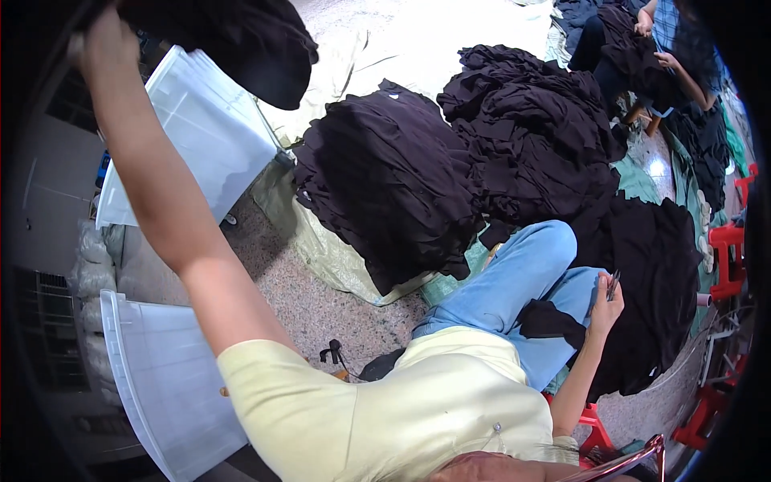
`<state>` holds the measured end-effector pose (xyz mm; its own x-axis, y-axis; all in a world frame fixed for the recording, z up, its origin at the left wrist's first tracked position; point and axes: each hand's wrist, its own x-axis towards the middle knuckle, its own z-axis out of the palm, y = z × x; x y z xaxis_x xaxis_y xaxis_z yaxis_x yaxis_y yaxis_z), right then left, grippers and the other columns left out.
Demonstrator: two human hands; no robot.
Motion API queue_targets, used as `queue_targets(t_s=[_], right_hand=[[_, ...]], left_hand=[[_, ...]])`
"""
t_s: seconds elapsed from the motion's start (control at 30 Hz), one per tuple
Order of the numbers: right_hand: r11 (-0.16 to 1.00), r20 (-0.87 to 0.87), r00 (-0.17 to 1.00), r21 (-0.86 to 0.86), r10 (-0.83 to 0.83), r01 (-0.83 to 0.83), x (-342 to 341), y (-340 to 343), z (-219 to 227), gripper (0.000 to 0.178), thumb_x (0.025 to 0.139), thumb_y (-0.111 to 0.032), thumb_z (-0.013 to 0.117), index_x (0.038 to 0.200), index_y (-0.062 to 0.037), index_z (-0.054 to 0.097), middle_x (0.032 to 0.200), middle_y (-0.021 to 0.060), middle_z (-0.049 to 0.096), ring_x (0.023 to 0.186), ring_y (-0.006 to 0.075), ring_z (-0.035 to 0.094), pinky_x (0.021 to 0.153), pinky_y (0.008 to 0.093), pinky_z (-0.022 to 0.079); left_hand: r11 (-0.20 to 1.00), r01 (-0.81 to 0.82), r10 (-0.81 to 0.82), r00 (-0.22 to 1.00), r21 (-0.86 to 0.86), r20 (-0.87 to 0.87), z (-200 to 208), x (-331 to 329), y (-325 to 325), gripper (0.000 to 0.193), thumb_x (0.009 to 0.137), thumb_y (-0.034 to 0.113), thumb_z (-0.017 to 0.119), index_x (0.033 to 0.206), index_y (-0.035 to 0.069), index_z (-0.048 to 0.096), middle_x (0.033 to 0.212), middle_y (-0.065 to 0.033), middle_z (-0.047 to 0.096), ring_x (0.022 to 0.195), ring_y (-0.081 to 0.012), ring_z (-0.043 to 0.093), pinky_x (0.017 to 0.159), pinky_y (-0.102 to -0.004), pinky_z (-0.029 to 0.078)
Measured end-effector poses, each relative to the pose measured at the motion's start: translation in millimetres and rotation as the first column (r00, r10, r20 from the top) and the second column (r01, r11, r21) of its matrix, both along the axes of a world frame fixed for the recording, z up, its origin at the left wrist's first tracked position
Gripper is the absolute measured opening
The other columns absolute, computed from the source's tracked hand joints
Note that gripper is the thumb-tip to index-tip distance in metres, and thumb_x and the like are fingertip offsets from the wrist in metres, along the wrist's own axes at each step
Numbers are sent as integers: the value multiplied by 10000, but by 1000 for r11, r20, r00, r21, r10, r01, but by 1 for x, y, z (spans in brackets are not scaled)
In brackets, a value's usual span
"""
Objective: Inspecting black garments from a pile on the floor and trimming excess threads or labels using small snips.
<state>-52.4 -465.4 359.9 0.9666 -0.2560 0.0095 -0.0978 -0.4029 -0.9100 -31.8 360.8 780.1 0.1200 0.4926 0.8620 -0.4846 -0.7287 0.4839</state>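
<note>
My left arm reaches far out to the upper left. At its end my left hand (108,44), slightly blurred, seems closed on a black garment (249,48) that spreads through the air above a translucent white plastic bin (197,120). Close to my right knee, my right hand (605,309) is closed round small metal thread snips (613,284), their tips pointing up. A piece of dark cloth (554,323) lies across my jeans beside that hand. In front of my legs rises a large heap of black garments (385,177), with a second heap (530,120) behind it.
Another translucent bin (165,377) stands at my left side. More black garments (642,273) are piled to my right, near red plastic stools (727,257). A co-worker (671,48) handles dark cloth at the upper right. Pale sheeting (337,241) lies under the heaps.
</note>
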Motion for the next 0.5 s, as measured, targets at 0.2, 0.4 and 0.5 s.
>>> queue_targets(t_s=[0.2,0.4,0.5], right_hand=[[998,44,999,-54,18,-16,4,-17,-14,270,941,-188,620,987,78,644,887,70,661,865,97,572,811,268,465],[957,167,956,205,-241,205,5,-32,-26,354,1014,-331,488,980,-26,664,726,-8,619,523,26,412,463,206,323],[889,54,898,179,-438,423,-16,-64,-35,380,1007,-361,479,955,-26,651,752,26,631,737,110,586,713,265,459]], left_hand=[[937,-37,182,900,347,-396,-188,-125,-303,176,778,-49,556,930,-47,644,959,-142,671,943,-252,637,892,-341,489],[946,293,-3,435,138,-900,-455,-139,-381,347,678,-123,603,989,25,640,952,-131,613,885,-293,603,828,-370,483],[868,287,-404,-64,-404,-913,-548,-139,-405,407,808,-30,650,1209,7,589,1108,-134,638,961,-232,646,841,-342,517]])
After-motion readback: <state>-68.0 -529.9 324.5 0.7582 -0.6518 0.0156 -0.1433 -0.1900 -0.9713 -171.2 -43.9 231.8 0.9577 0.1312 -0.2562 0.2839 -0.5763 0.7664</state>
